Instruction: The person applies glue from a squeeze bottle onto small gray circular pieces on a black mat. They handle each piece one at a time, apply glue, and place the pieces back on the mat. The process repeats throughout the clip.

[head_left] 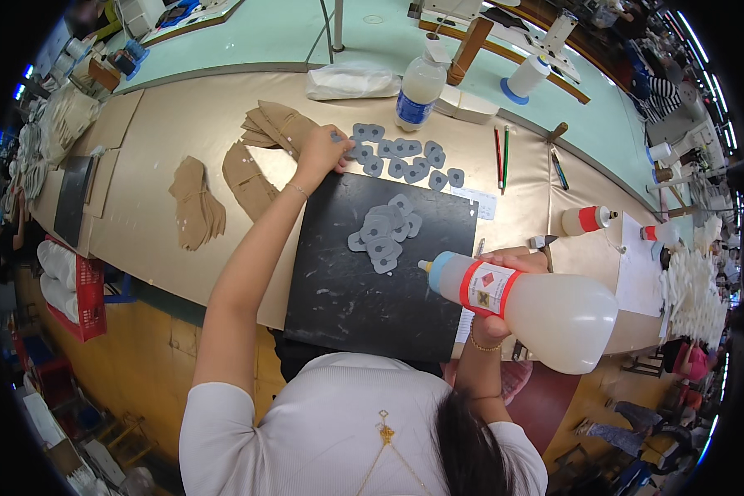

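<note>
My right hand (pixel 517 263) is wrapped round a large translucent squeeze bottle (pixel 562 318) with a red-edged label. The bottle lies tilted over the right of a black board (pixel 347 302), its yellowish nozzle pointing left. Stretched forward past the board's far left corner, my left hand (pixel 325 154) has its fingers pinched on a small grey rounded piece (pixel 336 136). Beside those fingers, several loose grey pieces with dark centre spots (pixel 397 149) lie spread on the table. A heap of similar grey pieces (pixel 380 231) rests on the board, left of the nozzle.
Bundles of brown cut pieces (pixel 197 207) lie left of the board. A clear bottle with a blue label (pixel 420 91) stands behind the grey pieces. Pencils (pixel 502 161), a smaller red-labelled bottle (pixel 585 220) and a paper sheet (pixel 639 273) are at right. A red crate (pixel 91 298) stands left.
</note>
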Available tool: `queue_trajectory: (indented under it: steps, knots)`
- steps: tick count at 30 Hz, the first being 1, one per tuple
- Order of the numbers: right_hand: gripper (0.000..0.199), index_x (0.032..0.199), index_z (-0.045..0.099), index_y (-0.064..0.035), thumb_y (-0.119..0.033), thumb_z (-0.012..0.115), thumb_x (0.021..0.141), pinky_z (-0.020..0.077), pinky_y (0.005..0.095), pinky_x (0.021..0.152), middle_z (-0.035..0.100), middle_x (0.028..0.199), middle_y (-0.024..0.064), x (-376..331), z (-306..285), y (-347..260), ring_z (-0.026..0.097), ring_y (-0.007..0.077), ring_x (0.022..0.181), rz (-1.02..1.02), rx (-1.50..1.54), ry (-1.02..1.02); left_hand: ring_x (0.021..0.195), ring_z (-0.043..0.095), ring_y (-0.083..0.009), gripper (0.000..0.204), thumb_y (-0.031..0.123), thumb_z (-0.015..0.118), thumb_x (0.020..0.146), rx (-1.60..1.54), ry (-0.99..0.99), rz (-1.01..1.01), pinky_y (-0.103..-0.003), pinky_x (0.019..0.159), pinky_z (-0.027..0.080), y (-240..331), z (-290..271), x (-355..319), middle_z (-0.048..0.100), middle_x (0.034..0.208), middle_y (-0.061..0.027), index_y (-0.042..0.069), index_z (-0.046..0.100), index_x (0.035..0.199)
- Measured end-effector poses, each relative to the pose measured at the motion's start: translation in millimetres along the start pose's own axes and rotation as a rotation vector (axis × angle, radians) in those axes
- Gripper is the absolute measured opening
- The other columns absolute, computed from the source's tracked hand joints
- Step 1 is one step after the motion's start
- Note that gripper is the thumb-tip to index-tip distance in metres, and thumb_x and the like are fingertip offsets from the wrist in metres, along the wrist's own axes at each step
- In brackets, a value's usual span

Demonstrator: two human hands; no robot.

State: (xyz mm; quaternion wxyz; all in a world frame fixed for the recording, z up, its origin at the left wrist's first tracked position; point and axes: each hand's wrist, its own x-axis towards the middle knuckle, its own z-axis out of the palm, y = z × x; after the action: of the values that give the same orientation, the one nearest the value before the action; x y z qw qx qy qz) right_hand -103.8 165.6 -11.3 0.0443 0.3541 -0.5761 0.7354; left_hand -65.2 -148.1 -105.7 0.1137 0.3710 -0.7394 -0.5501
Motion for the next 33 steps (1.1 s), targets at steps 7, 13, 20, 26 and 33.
queue_trajectory:
  steps: [7,13,20,26,33]
  knots:
    - [0.083,0.098,0.053,0.0034,-0.067,0.073,0.059,0.0529,0.0314,0.064,0.053,0.086,0.0107,3.9,0.0,1.6,0.060,0.0224,0.077,0.004,-0.015,0.049,0.073,0.066,-0.0188,0.024,0.005,0.059,0.084,-0.598,-0.092,-0.091,-0.025,0.065,0.056,14.0,-26.7,-29.7,0.061,0.086,-0.0152,-0.008,0.053,0.104]
    - [0.085,0.101,0.052,0.0030,-0.069,0.070,0.060,0.0523,0.0314,0.066,0.053,0.087,0.0108,18.3,8.8,4.4,0.060,0.0236,0.079,-0.102,-0.010,-0.005,0.075,0.066,-0.0206,0.025,0.005,0.060,0.085,-0.712,-0.336,-0.172,-0.026,0.065,0.057,53.9,-23.8,-97.8,0.062,0.088,-0.0140,-0.008,0.054,0.106]
    - [0.084,0.104,0.051,0.0011,-0.070,0.068,0.062,0.0504,0.0317,0.072,0.056,0.092,0.0128,30.0,23.9,-0.7,0.060,0.0230,0.079,-0.230,-0.059,0.070,0.057,0.060,-0.0106,0.023,0.008,0.068,0.081,-0.465,-0.456,-0.043,-0.021,0.044,0.046,88.1,-2.5,-142.6,0.061,0.072,-0.0075,-0.005,0.061,0.098]
    - [0.088,0.105,0.048,0.0044,-0.069,0.069,0.062,0.0540,0.0373,0.076,0.053,0.093,0.0143,28.2,16.8,-4.6,0.059,0.0255,0.086,-0.215,-0.132,-0.044,0.057,0.062,-0.0106,0.018,0.007,0.069,0.080,-0.350,-0.461,-0.001,-0.021,0.046,0.047,99.7,5.3,-156.3,0.061,0.075,-0.0056,-0.003,0.062,0.093]
    - [0.086,0.103,0.050,0.0039,-0.070,0.067,0.063,0.0525,0.0352,0.073,0.054,0.090,0.0137,30.5,18.4,-4.7,0.060,0.0254,0.082,-0.245,-0.175,-0.061,0.058,0.062,-0.0108,0.015,0.007,0.068,0.080,-0.344,-0.469,0.025,-0.021,0.047,0.048,102.8,6.0,-161.5,0.062,0.076,-0.0049,-0.003,0.062,0.090]
